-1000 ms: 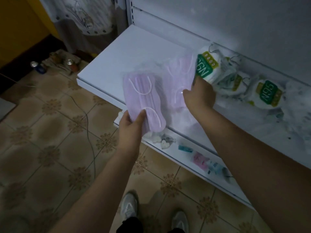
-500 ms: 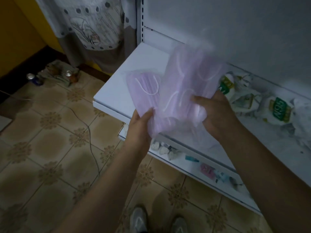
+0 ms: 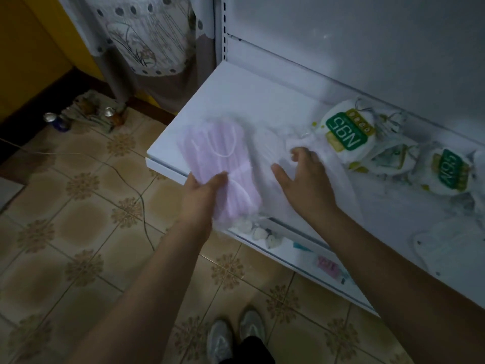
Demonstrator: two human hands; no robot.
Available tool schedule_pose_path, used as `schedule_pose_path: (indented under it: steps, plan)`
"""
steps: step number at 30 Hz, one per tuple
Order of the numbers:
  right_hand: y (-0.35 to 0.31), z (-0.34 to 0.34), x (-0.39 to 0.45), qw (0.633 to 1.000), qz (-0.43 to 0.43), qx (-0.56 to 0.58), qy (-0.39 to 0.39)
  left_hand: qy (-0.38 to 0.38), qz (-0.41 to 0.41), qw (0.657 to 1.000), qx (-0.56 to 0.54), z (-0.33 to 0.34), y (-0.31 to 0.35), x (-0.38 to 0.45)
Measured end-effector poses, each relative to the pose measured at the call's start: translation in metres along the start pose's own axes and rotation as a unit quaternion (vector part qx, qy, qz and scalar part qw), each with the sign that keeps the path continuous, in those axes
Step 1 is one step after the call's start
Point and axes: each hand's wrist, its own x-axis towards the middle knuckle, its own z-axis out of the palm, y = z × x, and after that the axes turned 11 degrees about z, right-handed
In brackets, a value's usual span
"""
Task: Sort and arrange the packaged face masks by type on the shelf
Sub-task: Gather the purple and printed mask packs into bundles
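My left hand [image 3: 202,195] grips the near end of a pink mask pack [image 3: 217,151], which lies slanted over the front left corner of the white shelf [image 3: 236,101]. Just right of it, my right hand [image 3: 304,179] rests with fingers spread and loosely bent on a pale, blurred pack [image 3: 265,143] lying on the shelf. Two N95 packs with green labels sit further right, one [image 3: 346,132] close to my right fingers and one [image 3: 451,172] beyond it. A white mask pack [image 3: 451,248] lies near the shelf's front right.
A lower shelf [image 3: 325,264] below holds small loose items. The shelf's back panel rises behind. On the tiled floor at left stand cans [image 3: 52,119] beside a hanging curtain [image 3: 147,35], and a thin cable crosses the tiles. My shoes show at the bottom.
The right hand has lowered the second pink pack from mid-air onto the shelf and loosened its grip. The left hand's pack has come down over the shelf corner.
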Motion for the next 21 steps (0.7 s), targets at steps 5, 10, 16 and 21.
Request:
schedule_pose_path:
  steps: [5, 10, 16, 21]
  plan:
    - [0.019, -0.001, 0.018, 0.977, 0.035, -0.201, 0.066, 0.013, 0.011, 0.999, 0.032, -0.004, -0.003, -0.004]
    - [0.018, 0.013, 0.01, 0.974, 0.028, -0.218, 0.061, 0.035, 0.02, 0.999, 0.025, -0.003, -0.01, -0.01]
    - [0.016, 0.012, 0.014, 0.97, -0.045, -0.214, 0.105, 0.054, 0.031, 0.998, 0.031, -0.001, -0.009, -0.011]
    - [0.01, -0.026, 0.04, 0.993, 0.025, 0.017, 0.115, 0.05, 0.033, 0.998, 0.019, 0.001, -0.006, -0.006]
